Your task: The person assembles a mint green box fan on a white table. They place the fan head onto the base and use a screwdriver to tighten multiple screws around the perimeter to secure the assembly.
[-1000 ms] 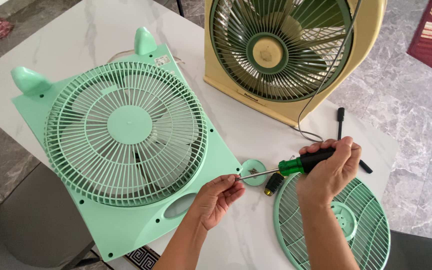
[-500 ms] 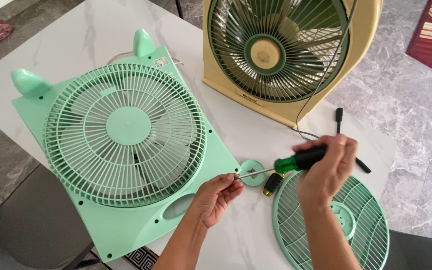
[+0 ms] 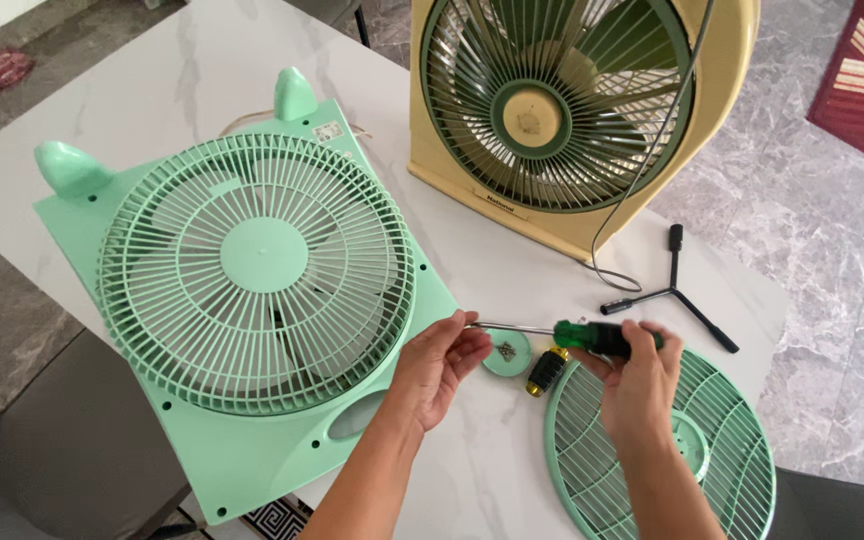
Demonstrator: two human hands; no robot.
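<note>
Both your hands are on the screwdriver (image 3: 562,333): your right hand (image 3: 637,385) is wrapped round its green-and-black handle, your left hand (image 3: 437,365) pinches the tip of the shaft. Its long axis runs nearly level, left to right, above the small round cap (image 3: 505,353), and the tip points at the mint-green fan (image 3: 252,290), nearer your left.

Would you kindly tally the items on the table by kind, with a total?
Box fans: 2, mint green and cream
Loose fan grille: 1
Small round cap holding screws: 1
Screwdrivers: 2, green-handled between left hand and right hand, stubby yellow
Black three-way wrench: 1
Total: 7
</note>
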